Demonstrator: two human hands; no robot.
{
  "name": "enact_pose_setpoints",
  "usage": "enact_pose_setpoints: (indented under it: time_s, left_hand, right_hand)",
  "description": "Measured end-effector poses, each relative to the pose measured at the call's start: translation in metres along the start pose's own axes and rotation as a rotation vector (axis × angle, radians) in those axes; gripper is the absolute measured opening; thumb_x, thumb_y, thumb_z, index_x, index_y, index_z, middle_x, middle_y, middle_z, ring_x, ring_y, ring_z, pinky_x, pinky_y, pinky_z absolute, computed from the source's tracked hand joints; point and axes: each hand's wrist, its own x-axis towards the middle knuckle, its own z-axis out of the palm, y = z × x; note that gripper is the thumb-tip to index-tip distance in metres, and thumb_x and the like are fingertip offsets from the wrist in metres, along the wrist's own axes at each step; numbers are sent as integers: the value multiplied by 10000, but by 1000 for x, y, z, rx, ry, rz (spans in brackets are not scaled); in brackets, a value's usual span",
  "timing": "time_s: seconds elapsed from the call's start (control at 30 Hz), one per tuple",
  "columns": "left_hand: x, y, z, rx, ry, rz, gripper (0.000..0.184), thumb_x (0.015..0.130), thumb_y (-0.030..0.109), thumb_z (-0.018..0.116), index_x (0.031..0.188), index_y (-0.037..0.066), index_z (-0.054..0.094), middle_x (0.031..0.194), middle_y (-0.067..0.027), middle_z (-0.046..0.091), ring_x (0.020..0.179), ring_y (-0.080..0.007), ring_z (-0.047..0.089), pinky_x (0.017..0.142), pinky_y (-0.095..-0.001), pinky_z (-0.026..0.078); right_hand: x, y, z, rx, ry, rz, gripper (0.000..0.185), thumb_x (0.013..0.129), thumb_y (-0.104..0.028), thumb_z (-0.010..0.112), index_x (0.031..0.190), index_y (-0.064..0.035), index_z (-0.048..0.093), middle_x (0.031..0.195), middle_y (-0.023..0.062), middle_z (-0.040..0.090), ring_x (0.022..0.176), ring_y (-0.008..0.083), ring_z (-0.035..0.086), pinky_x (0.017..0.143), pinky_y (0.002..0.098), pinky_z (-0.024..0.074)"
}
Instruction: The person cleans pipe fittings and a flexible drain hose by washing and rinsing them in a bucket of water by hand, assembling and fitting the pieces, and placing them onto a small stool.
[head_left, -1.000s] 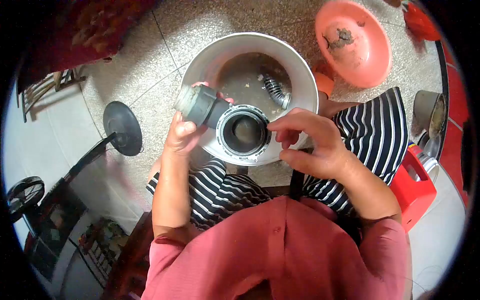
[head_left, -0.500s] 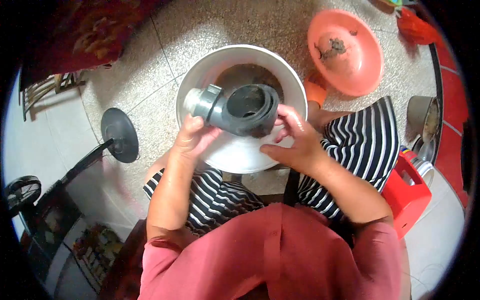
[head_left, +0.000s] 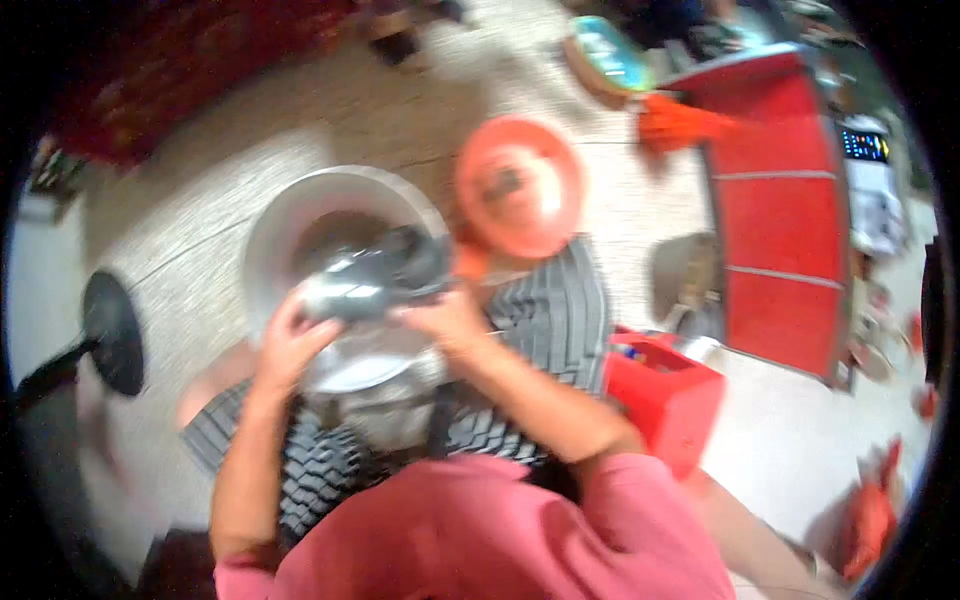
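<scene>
Both hands hold a dark grey plastic pipe fitting [head_left: 360,284] over a white bucket [head_left: 270,235]. My left hand [head_left: 292,335] grips its left end, fingers closed around it. At the other end, my right hand [head_left: 448,318] has its fingers wrapped on the fitting near its round black opening. Murky water [head_left: 335,232] shows in the bucket behind the fitting. The picture is blurred by motion, so the fitting's details are unclear.
An orange-pink basin [head_left: 545,185] with dark debris in it is on the floor beyond the bucket. A red plastic container [head_left: 665,400] is at my right, a red cabinet [head_left: 780,235] farther right. A black round base [head_left: 113,333] stands at the left.
The view has swung to the right, bringing the red cabinet into sight. The fitting has turned in my hands, and my right hand has closed on it.
</scene>
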Motion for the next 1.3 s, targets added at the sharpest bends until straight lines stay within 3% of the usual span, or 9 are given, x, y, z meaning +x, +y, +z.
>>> enact_pose_setpoints:
  time_s: [0.2, 0.43, 0.57, 0.6, 0.73, 0.87, 0.97, 1.07, 1.3]
  left_hand:
    - [-21, 21, -8, 241, -387, -6, 425, 758, 218, 658, 1116, 23, 537, 1020, -13, 577, 926, -140, 529, 845, -280, 407]
    - [-7, 0, -21, 88, -193, -31, 348, 818, 273, 583, 1063, 28, 555, 970, -14, 565, 892, -125, 509, 801, -290, 415]
    - [-11, 11, -16, 623, -249, 136, 359, 814, 272, 590, 1040, -1, 534, 929, -123, 596, 835, -210, 548, 782, -315, 423]
    - [-12, 9, -21, 1023, -281, 148, 386, 763, 229, 624, 1049, -3, 510, 927, -178, 575, 854, -310, 548, 776, -360, 426]
    - [-31, 20, -34, 1188, -217, 214, 528, 654, 146, 687, 1119, 26, 468, 976, -159, 561, 908, -349, 526, 786, -418, 415]
    - [-46, 36, -49, 1003, -196, 232, 600, 627, 99, 698, 1168, 37, 447, 1032, -168, 544, 961, -353, 505, 837, -420, 400]
    - [-47, 47, -58, 1003, -135, 229, 618, 611, 90, 709, 1170, 45, 450, 1073, -165, 524, 990, -350, 496, 841, -425, 400]
    - [-49, 53, -69, 1069, -73, 206, 615, 599, 122, 723, 1155, 72, 465, 1113, -161, 491, 1015, -343, 493, 825, -436, 413]
    - [-53, 44, -93, 1045, -167, -26, 742, 584, 62, 717, 1252, 88, 396, 1217, -210, 445, 1145, -373, 409, 933, -473, 337]
  right_hand:
    - [0, -15, 30, 326, -249, -178, 720, 673, -83, 697, 1275, -28, 305, 1116, 77, 496, 993, 156, 497, 870, 298, 419]
    - [9, -9, 64, 672, -6, -124, 553, 736, -165, 674, 1187, -83, 366, 1064, 60, 495, 937, 180, 519, 756, 345, 474]
    - [33, 26, 65, 681, 164, 38, 595, 736, -180, 683, 1210, -81, 338, 1092, 93, 484, 936, 207, 528, 807, 344, 455]
    - [38, 26, 65, 650, 156, 46, 627, 729, -173, 681, 1228, -91, 309, 1103, 120, 467, 943, 218, 518, 781, 356, 460]
    - [72, 41, 68, 283, 149, 203, 676, 671, -147, 690, 1219, -85, 300, 1069, 139, 466, 926, 237, 502, 760, 383, 459]
    - [127, 98, 83, -136, 113, 276, 717, 567, -152, 736, 1166, -82, 347, 1022, 139, 498, 899, 244, 510, 756, 366, 444]
    - [159, 113, 96, -394, 102, 219, 616, 627, -120, 705, 1140, -54, 370, 976, 123, 504, 843, 223, 521, 685, 351, 452]
    - [206, 211, 82, -436, 278, 97, 660, 626, -108, 704, 1196, -51, 376, 995, 158, 518, 854, 272, 536, 742, 357, 447]
    - [192, 235, 106, -791, 369, 21, 658, 706, -114, 651, 1273, -63, 321, 1104, 239, 433, 1028, 410, 450, 898, 412, 380]
